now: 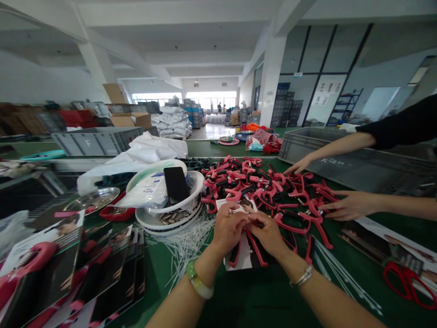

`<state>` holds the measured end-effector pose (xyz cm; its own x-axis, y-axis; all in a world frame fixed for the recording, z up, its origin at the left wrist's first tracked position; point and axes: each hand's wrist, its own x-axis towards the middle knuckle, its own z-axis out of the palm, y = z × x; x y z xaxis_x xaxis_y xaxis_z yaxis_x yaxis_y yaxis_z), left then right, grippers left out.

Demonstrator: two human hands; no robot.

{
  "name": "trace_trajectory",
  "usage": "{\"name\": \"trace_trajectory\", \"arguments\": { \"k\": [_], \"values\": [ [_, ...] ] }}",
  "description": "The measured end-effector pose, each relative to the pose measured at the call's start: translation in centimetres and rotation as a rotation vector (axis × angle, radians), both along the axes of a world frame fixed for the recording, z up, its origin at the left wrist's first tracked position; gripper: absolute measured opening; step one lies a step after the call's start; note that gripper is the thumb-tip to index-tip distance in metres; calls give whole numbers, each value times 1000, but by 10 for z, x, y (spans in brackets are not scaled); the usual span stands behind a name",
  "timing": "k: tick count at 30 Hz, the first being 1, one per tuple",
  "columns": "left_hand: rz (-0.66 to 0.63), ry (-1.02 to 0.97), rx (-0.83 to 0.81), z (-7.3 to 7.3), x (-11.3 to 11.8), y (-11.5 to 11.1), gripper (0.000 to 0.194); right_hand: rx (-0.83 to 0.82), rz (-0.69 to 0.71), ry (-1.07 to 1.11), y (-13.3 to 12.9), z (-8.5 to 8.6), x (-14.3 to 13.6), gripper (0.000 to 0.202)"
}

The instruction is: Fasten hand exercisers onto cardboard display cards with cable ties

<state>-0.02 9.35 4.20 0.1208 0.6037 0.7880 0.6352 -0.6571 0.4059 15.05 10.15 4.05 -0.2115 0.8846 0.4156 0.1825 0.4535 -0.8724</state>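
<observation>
Left hand (pixel 229 230), right hand (pixel 269 233): narrow grips on pink pliers (pixel 256 250) over card (pixel 245 258); tool pile (pixel 264 181) crowds far edge.

Over the green counter (pixel 160 278), the left hand (pixel 227 228) and right hand (pixel 268 234) meet at the top of a pinkish-red, black-gripped hand tool (pixel 255 250) on a printed card (pixel 241 263); their fingers hide what they pinch. From there, a heap of similar red-and-black tools (pixel 252 182) spreads from twelve to two o'clock, a co-worker's two hands (pixel 348 205) at its edge. A black smartphone (pixel 176 184) lies at ten, red-handled metal scissors (pixel 408 282) between three and four.
</observation>
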Motion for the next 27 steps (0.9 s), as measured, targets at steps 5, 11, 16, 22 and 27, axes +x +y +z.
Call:
{"name": "trace_trajectory", "arguments": {
  "k": [5, 11, 16, 22, 27],
  "values": [
    [60, -42, 165, 15, 9, -11, 19, 134, 4, -258, 10, -5, -4, 20],
    [11, 36, -5, 22, -3, -15, 18, 222, 4, -394, 17, 1, -4, 18],
    [152, 138, -513, 10, -13, -23, 22, 381, -8, -383, 6, 8, 1, 20],
    [288, 88, -701, 10, -2, -29, 25, 489, 34, -902, -20, 25, 6, 23],
    [291, 61, -807, 15, -3, -20, 26, 405, 52, -1023, -27, 31, 6, 18]
  ]
}}
